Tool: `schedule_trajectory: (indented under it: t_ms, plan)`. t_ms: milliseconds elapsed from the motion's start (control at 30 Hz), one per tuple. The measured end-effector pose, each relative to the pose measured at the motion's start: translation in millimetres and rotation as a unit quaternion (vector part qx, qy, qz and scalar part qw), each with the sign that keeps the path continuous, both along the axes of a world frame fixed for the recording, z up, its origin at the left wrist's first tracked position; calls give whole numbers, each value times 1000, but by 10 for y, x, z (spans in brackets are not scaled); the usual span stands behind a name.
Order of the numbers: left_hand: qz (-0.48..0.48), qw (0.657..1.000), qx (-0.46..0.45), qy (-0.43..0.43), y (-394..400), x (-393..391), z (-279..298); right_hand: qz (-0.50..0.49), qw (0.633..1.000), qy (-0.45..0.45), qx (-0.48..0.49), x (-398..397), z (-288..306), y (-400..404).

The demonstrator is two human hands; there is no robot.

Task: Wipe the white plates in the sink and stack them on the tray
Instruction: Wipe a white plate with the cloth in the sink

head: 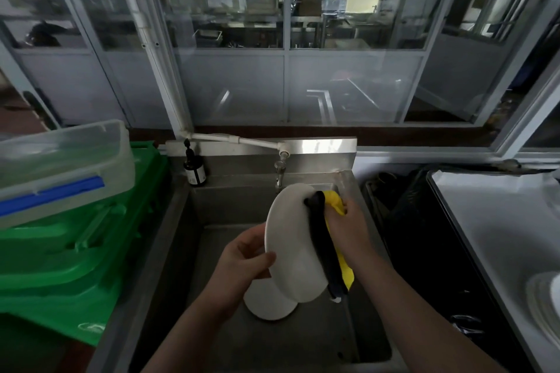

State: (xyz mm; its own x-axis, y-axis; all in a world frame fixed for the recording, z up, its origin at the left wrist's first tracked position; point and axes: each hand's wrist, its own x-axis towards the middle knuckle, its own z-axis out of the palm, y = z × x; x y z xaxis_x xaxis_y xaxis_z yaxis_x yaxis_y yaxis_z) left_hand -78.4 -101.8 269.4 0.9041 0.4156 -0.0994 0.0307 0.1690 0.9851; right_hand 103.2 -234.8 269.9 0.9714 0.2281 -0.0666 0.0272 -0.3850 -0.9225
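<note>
A white plate [292, 239] stands almost on edge above the steel sink [218, 342]. My left hand [242, 254] grips its left rim, thumb on the near face. My right hand [348, 230] holds a yellow and dark blue cloth [325, 248] pressed against the plate's right edge. Another white plate [266, 301] lies in the sink under the held one. At the far right, stacked white plates [545, 306] sit on the white-lined tray [491, 221].
A tap [279, 172] hangs just behind the held plate, and a dark soap bottle [195, 171] stands on the sink's back ledge. Green crates [66, 257] with a clear lidded box [60, 160] fill the left. A dark bin [424, 251] sits between sink and tray.
</note>
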Motion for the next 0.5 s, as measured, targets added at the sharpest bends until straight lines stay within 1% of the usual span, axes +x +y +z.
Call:
schedule_trajectory:
  t_ms: [67, 133, 333, 433, 500]
  plan:
    - [-5, 1000, 5, -2, 12, -4, 15, 12, 1000, -20, -1, -37, 85, 75]
    - [-7, 1000, 10, 1, 13, -1, 18, 21, 998, -59, 0, -78, 174, 150]
    - [-14, 1000, 10, -14, 32, 13, 80, 98, 979, -172, 56, -256, 363, 272]
    - [-27, 999, 5, -22, 79, 13, 123, 172, 957, -217, 83, -376, 333, 289]
    - [-23, 999, -5, -25, 109, 6, 138, 228, 946, -217, 79, -472, 283, 275]
